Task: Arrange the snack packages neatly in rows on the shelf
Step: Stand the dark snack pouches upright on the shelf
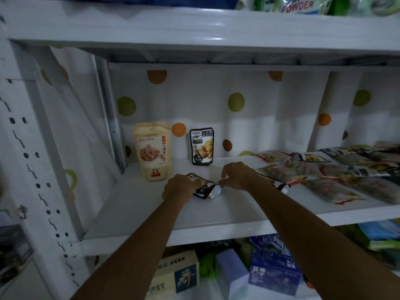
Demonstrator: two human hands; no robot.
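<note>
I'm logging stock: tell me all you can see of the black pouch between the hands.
The pouch looks like glossy black foil, with pale print and a silvery end. It lies tipped over on the white shelf. The left hand grips one end; the right hand pinches the silvery end.

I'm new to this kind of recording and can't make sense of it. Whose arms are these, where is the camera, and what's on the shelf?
No machine here: a person wears a camera on the head, looking down at both bare arms. The left hand grips one end of a lying black pouch on the white shelf; the right hand seems to pinch its silvery end. Behind them a beige snack pouch and a second black pouch stand upright. To the right, loose packets lie flat in a heap.
</note>
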